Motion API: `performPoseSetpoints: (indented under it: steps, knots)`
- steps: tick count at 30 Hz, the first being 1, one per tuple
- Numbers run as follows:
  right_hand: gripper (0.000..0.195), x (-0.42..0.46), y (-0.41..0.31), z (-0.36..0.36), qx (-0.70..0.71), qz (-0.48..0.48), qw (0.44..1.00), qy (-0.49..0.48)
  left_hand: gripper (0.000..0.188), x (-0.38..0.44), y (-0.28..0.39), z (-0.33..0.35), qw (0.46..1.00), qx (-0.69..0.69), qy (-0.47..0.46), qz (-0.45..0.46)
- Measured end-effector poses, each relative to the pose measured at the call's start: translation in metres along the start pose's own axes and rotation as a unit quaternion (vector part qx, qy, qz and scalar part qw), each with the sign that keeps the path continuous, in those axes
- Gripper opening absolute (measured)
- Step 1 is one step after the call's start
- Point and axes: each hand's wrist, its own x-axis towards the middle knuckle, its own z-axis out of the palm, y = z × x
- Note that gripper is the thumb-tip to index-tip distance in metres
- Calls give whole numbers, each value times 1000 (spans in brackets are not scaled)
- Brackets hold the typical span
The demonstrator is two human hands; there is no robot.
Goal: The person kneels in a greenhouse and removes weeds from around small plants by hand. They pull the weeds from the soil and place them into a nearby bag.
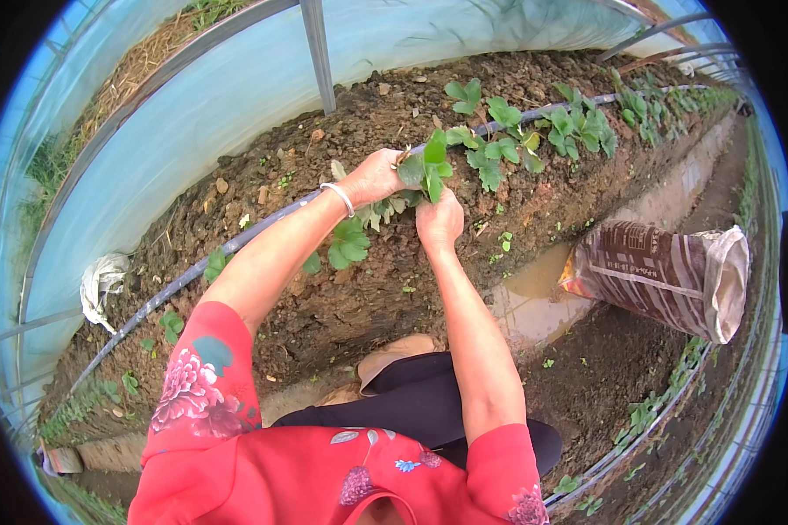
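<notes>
My left hand [379, 177], with a pale bangle at the wrist, is at the left side of a leafy strawberry plant [431, 168] on the soil ridge. Against the lower right of the same plant is my right hand [438, 220], fingers curled at its stems. Leaves hide the fingertips of both hands, so their exact hold cannot be told. Paler, wilted-looking leaves [382, 211] hang just below my left hand. A dark drip irrigation pipe [269, 220] runs along the ridge and passes behind the hands. More strawberry plants [499, 147] grow beside the pipe to the right.
An open woven fertilizer sack [650, 275] lies in the furrow at the right, beside muddy water [538, 282]. Plastic greenhouse film [236, 92] and a metal post [318, 56] border the ridge's far side. White crumpled plastic [102, 289] lies at the left. Another planted row curves along the lower right.
</notes>
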Motion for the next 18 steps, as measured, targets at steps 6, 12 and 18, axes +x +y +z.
performPoseSetpoints:
  steps: [6,12,18]
  knots:
    - [24,-6,5,-3,57,-45,997,33,34,2,-22,-21,971,-158,163,-79]
    - [19,-14,10,-10,-3,-292,957,2,27,7,-21,-25,951,-231,179,-102]
    - [13,13,19,-36,-120,-474,861,-141,26,10,-30,-30,941,-263,187,-98]
